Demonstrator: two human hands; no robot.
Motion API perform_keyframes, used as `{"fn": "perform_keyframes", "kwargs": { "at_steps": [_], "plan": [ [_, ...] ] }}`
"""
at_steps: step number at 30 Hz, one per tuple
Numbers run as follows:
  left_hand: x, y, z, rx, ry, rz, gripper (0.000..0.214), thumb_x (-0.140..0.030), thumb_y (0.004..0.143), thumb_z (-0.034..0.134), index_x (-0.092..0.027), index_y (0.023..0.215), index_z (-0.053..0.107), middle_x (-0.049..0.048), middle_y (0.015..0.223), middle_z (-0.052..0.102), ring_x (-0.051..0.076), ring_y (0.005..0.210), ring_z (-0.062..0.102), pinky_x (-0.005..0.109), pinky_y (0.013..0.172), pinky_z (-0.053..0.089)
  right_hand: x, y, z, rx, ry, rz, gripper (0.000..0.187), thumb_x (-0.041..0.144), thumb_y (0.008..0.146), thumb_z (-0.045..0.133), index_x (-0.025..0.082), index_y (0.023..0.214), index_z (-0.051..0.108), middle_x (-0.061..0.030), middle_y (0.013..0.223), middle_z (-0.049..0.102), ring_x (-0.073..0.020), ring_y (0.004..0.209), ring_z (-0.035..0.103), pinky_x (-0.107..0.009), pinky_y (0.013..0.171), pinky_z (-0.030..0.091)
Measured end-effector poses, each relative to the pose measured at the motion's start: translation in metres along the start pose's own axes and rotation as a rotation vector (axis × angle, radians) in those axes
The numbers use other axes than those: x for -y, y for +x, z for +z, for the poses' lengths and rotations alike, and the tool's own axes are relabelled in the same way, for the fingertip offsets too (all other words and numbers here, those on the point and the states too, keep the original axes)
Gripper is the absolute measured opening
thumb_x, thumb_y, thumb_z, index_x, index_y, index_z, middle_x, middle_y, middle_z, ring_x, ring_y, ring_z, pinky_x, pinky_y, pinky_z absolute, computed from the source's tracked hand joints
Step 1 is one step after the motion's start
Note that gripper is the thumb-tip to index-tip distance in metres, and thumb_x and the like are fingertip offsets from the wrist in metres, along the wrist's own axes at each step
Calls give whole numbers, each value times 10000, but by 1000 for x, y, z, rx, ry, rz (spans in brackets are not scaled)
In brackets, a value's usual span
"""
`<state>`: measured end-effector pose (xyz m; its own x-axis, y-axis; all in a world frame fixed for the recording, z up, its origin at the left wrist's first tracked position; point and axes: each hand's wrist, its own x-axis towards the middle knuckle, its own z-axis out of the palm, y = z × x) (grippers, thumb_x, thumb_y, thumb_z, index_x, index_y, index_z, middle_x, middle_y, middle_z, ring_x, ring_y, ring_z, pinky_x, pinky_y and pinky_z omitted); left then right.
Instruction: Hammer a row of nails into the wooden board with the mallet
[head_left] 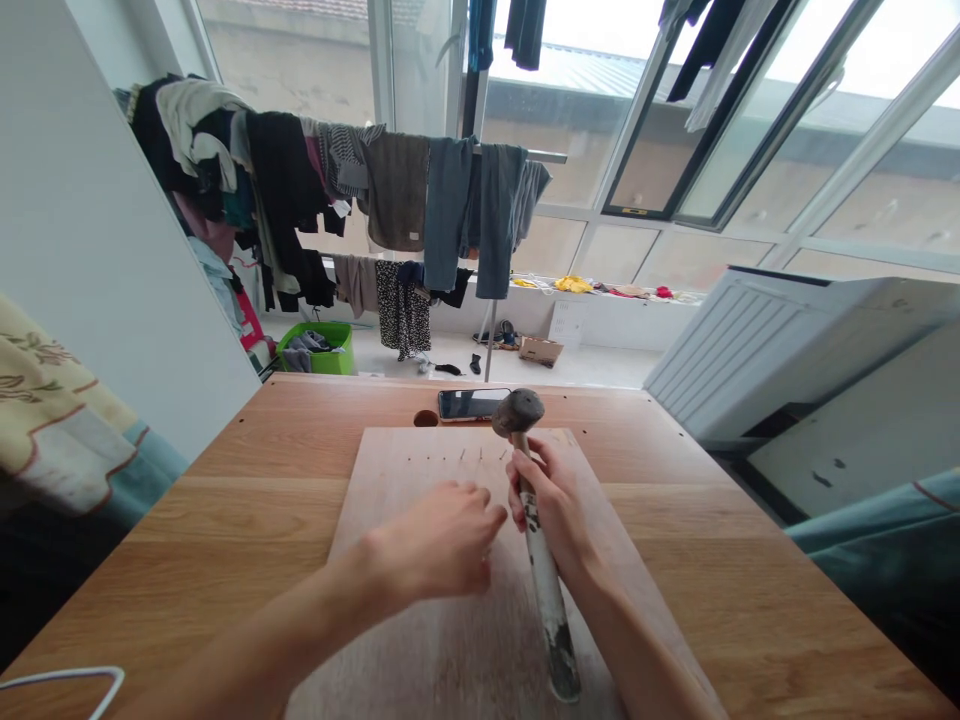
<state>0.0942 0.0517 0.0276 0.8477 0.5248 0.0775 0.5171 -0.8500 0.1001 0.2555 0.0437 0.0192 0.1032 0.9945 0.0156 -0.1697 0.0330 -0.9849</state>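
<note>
My right hand (553, 500) is wrapped round the worn handle of a mallet (519, 412), close below its dark, rounded head. The handle's lower end slants down toward me over a pale wooden board (442, 660). Above the board my left hand (442, 540) is closed, its fingers curled in beside the mallet; whatever they hold, if anything, is hidden. Along the board's far part runs a row of several nails (481, 454). Those at the left show as small dots at the surface, while the ones farther right stick up, some leaning.
The board lies on a wooden table (247, 490). A phone (472, 404) lies beyond it, beside a round hole (425, 418). A white cable (105, 680) is at the near left corner. Behind stand a clothes rack (546, 156) with laundry and a green basket (341, 345).
</note>
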Motion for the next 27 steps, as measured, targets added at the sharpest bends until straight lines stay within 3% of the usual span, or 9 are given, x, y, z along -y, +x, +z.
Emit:
{"fn": "perform_keyframes", "kwargs": {
  "at_steps": [4,7,10,14,19,22,27],
  "plan": [
    [-39,2,14,-2,212,127,337,-86,654,726,-109,986,678,165,915,719,295,805,663,388,699,495,0,1,-1,-29,1,1,241,401,823,678,221,903,539,90,634,530,-63,354,444,-185,314,371],
    [-37,4,14,-12,200,175,247,-49,668,693,-121,904,679,142,837,712,288,756,661,389,666,499,2,0,0,-38,4,4,242,402,812,687,223,866,534,81,641,542,-65,350,441,-192,306,361],
    [-12,4,1,-43,27,183,199,-35,743,622,-143,905,664,99,840,712,243,736,669,344,666,503,4,0,0,-54,11,1,244,414,824,675,226,849,520,79,654,542,-60,349,441,-185,303,350],
    [40,-1,-15,-152,-285,-37,291,-11,748,549,-184,950,665,42,885,695,181,758,660,261,671,482,6,0,-2,-62,23,6,243,419,832,662,225,857,519,82,653,527,-58,353,440,-174,299,340],
    [92,-7,-4,-241,-490,-242,277,-49,744,567,-192,947,690,11,782,692,168,704,647,238,657,472,3,1,-2,-56,39,19,226,403,833,655,223,868,523,77,680,538,-59,367,450,-173,299,342],
    [101,-6,8,-288,-481,-273,239,-77,791,567,-195,955,696,24,809,713,181,742,672,252,710,487,1,2,-1,-52,35,20,226,405,831,655,223,891,536,79,674,540,-62,357,448,-175,289,338],
    [97,-2,15,-325,-453,-270,293,-63,803,571,-200,1032,692,29,835,732,191,776,692,260,756,505,1,2,-1,-33,23,17,212,386,836,660,217,886,541,74,668,531,-68,361,454,-181,289,348]
  ]
}}
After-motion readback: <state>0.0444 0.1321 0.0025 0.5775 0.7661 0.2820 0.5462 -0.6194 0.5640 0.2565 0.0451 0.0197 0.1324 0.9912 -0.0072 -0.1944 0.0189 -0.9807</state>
